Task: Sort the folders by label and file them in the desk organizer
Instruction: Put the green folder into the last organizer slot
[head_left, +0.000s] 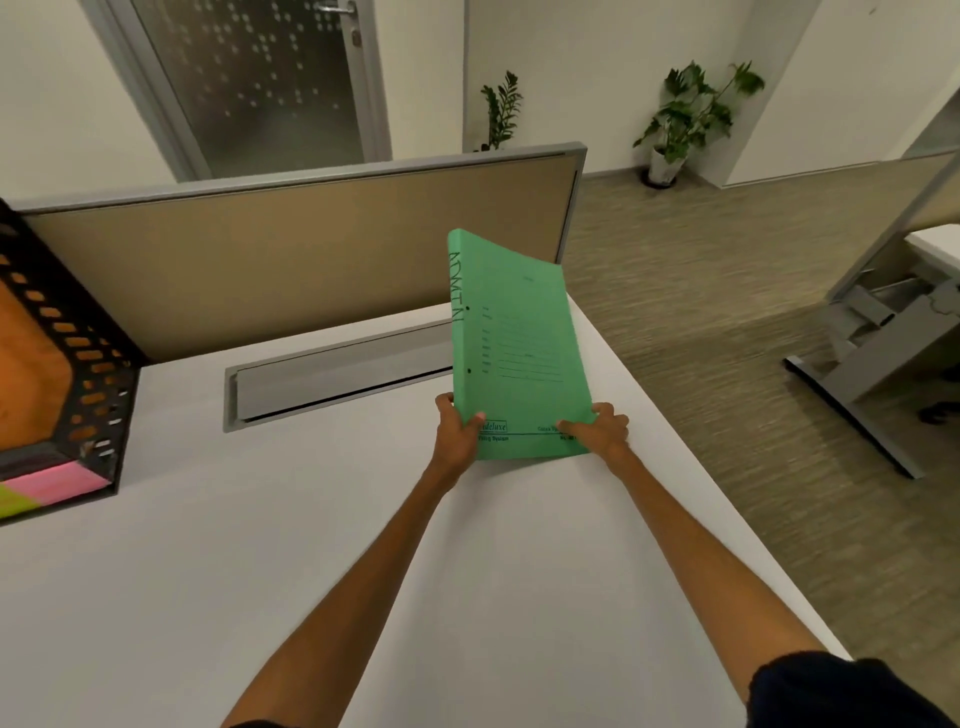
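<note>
Gripped at its lower corners by left grip (460, 432) and right grip (598, 434): green ADMIN folder (514, 332), upright at frame centre over bench (311, 519); light card, likely floppy, better held near spine.

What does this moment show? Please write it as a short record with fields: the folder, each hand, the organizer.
folder: green folder, held upright, spine marked ADMIN
left: left hand grips the lower spine corner
right: right hand grips the lower open corner
organizer: black desk organizer at the far left, apart from the folder
inside: pink and yellow-green edges at its bottom
surface: white desk
</note>
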